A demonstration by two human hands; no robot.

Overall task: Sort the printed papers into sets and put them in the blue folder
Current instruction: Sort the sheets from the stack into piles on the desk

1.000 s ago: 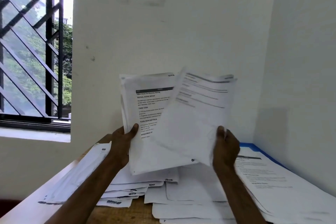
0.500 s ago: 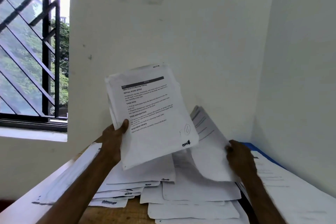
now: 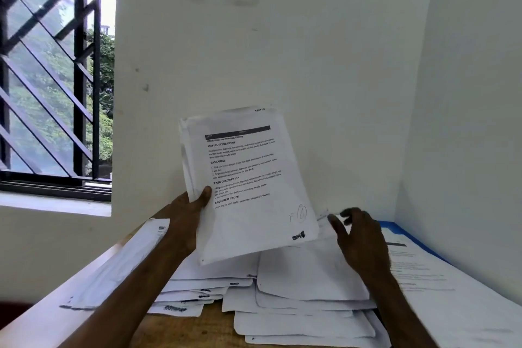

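1. The left hand (image 3: 183, 220) grips a stack of printed papers (image 3: 248, 178) at its lower left edge. The thumb is curled over the front sheet; the other fingers are hidden behind the stack.
2. The stack is held off the desk (image 3: 175, 328), in front of the wall. Its long axis is near upright with the top tipped slightly left, and the printed face is toward the camera. There is a circled handwritten mark near the lower right corner.
3. The right hand (image 3: 358, 237) holds nothing. Its fingers are spread and relaxed, low over the middle pile (image 3: 310, 274) of face-down sheets. Whether it touches the pile: cannot tell.
4. Key relation: the stack's lower right corner sits just beside the right thumb, to its left and a little above. Judgement: taking the front sheet needs only a short reach up and left by the right hand.
5. The blue folder (image 3: 395, 227) lies flat in the corner by the right wall. Only its far edge shows from under the printed sheets (image 3: 423, 277) lying on it. It lies right of the right hand, which is much the nearer hand.
6. Fanned piles (image 3: 197, 291) lie below the left forearm, beside the middle pile.
7. Judgement: sorting is partway, with several sets laid out and a thick stack unsorted.
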